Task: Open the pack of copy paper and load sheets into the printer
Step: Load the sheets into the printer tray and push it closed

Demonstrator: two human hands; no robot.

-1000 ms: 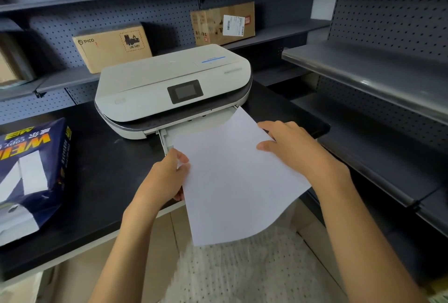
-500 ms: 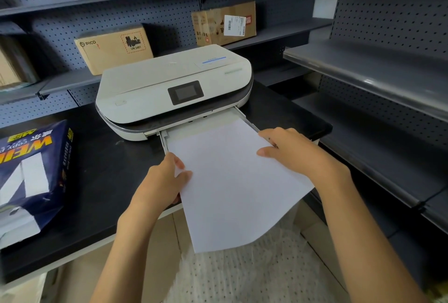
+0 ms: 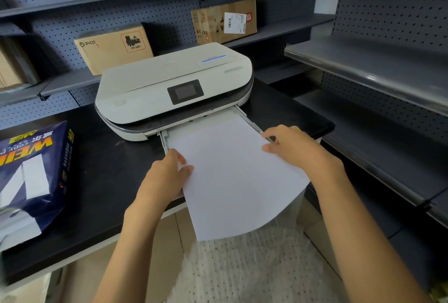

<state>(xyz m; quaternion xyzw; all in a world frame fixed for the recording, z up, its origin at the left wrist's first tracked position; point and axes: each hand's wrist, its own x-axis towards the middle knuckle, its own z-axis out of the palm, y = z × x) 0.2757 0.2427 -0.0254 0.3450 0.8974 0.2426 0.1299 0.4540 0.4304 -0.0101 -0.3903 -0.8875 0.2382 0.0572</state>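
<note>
Table [image 3: 101, 181]: I am seeing it carrying printer and pack.
Printer [image 3: 169, 89]: sitting mid-table, tray [image 3: 247, 118] pulled out.
Pack [image 3: 31, 176]: lying opened, far left.
Sheets [image 3: 237, 181]: front edge resting in tray, rear overhanging table.
Left hand [image 3: 164, 176]: pinching sheets' left edge.
Right hand [image 3: 295, 150]: gripping sheets' right edge.

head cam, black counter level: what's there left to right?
Opened blue copy-paper pack → left hand gripping the left edge of the white paper sheets → right hand on their right edge → bare grey metal shelves at far right. White printer with pulled-out tray left out: it sits behind, overlapping the middle.
</note>
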